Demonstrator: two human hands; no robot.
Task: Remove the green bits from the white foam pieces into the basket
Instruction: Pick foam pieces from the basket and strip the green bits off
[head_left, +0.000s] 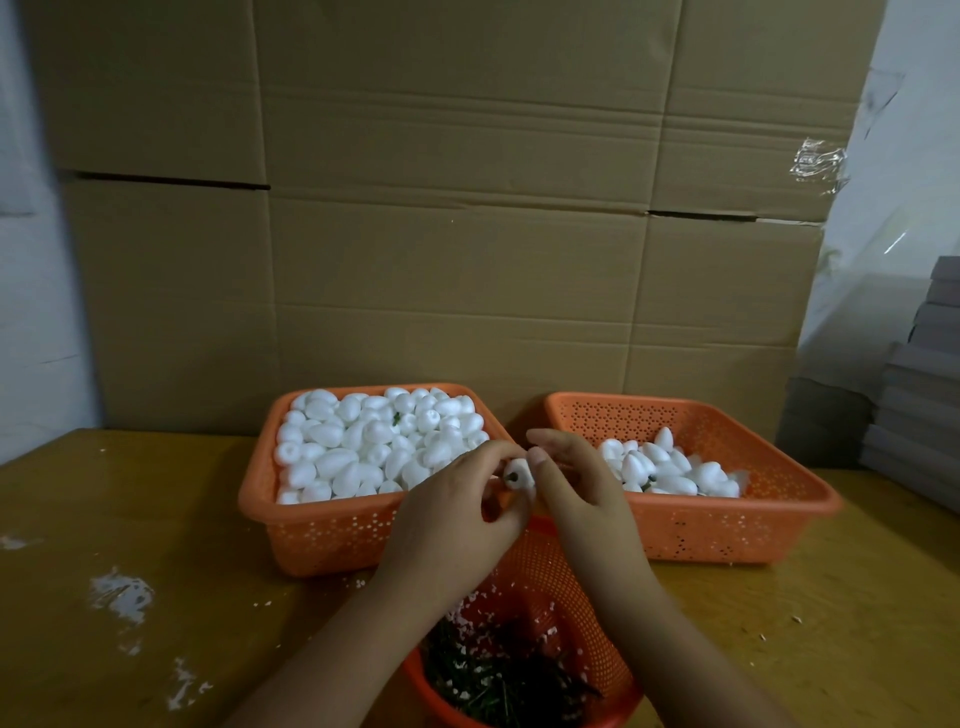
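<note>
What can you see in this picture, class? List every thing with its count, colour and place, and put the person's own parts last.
Left basket: one, orange, on the table, heaped full of white foam pieces.
Right basket: one, orange, on the table, holding a smaller pile of foam pieces.
Near basket: one, orange, in front between the arms, holding green bits and white crumbs.
Held foam piece: one, white with a dark green bit showing, between both hands.
Table: one, yellowish wood, with white scuffs and crumbs.
Cardboard: brown, standing behind the baskets.
Grey stack: at far right.
Left hand: pinches the held foam piece.
Right hand: pinches it from the other side.
</note>
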